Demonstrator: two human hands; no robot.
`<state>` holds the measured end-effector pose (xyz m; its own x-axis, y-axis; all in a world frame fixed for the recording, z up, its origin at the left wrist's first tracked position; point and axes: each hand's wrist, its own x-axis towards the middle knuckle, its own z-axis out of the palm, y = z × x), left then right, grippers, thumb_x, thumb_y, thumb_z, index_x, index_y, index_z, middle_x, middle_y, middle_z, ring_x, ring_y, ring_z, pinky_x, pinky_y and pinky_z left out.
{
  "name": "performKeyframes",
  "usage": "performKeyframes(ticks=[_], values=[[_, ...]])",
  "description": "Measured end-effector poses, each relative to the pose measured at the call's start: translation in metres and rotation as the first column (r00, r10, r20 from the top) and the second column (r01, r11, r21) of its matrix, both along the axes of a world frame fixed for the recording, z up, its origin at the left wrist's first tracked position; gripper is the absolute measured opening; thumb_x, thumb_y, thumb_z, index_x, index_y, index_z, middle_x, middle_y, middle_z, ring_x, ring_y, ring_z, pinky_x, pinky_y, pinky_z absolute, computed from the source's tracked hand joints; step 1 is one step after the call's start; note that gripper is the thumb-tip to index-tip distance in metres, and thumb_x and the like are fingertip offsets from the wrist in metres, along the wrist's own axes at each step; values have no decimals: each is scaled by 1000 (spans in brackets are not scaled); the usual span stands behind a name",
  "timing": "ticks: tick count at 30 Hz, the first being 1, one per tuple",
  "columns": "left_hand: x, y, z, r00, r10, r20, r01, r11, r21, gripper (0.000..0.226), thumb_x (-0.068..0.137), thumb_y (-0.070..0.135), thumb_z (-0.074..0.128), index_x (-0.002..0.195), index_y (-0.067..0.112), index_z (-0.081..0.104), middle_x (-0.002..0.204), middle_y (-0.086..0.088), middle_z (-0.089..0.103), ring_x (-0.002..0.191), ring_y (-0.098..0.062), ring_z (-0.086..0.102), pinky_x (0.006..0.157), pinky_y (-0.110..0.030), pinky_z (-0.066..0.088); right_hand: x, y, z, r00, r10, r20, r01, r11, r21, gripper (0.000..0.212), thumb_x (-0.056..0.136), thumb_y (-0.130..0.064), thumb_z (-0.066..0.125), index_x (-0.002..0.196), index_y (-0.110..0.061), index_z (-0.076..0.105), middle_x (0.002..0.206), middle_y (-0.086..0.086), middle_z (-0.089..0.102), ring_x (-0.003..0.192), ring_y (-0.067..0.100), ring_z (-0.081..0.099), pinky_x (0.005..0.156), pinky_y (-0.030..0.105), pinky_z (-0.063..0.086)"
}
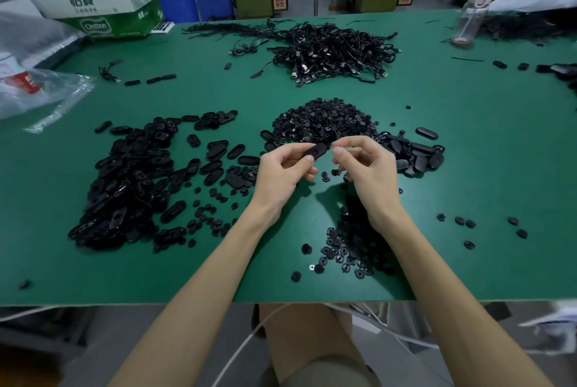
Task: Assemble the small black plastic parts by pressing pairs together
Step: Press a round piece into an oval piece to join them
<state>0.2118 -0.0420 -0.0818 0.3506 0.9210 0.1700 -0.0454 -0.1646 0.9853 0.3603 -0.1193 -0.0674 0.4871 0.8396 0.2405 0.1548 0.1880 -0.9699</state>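
My left hand [285,169] pinches a flat black oval part [316,151] between thumb and fingers, a little above the green table [468,143]. My right hand [363,165] hovers just right of that oval with thumb and forefinger pinched together; whether a small piece sits between them I cannot tell. A mound of small round black parts [324,119] lies just beyond both hands. A wide heap of oval black parts [134,180] spreads to the left. More small round parts [349,249] lie under my right forearm.
A tangle of black cables [337,49] is piled at the back centre. A smaller heap of ovals [415,152] sits right of my hands. Plastic bags [40,90] and a green-and-white carton [106,12] stand back left; a clear bottle [471,15] stands back right.
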Motion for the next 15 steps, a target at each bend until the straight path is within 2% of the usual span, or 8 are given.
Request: performKeyframes(ticks=[6,8,12,15], values=[[1,0,0,1000,-2,-16,2,1000,20,22,95,1,69,112,11,77,82,-4,77,74,-15,72,70,-22,57,2,1,-1,1000,-4,12,4,1000,-11,10,94,-15,74,103,-16,79,86,-6,77,76,3,66,68,17,50],[1,0,-1,1000,-1,-21,2,1000,20,22,94,-1,69,112,10,77,80,-2,77,73,-14,71,70,-22,57,2,0,-1,999,-6,34,6,1000,1,7,95,-15,73,99,-16,78,87,-5,76,79,7,67,68,20,50],[1,0,0,999,5,-34,-4,1000,20,22,94,-1,68,111,11,76,77,1,76,71,-12,71,69,-22,57,2,0,-1,998,-11,-68,13,999,37,7,98,-10,68,99,-11,75,90,7,77,83,15,74,65,24,56],[1,-2,1,1000,-1,-30,2,1000,27,23,94,-1,68,109,14,77,78,2,77,72,-11,71,69,-21,56,2,0,-2,1000,-5,3,4,999,33,13,98,-7,66,104,-12,77,87,8,76,78,13,70,65,25,56]])
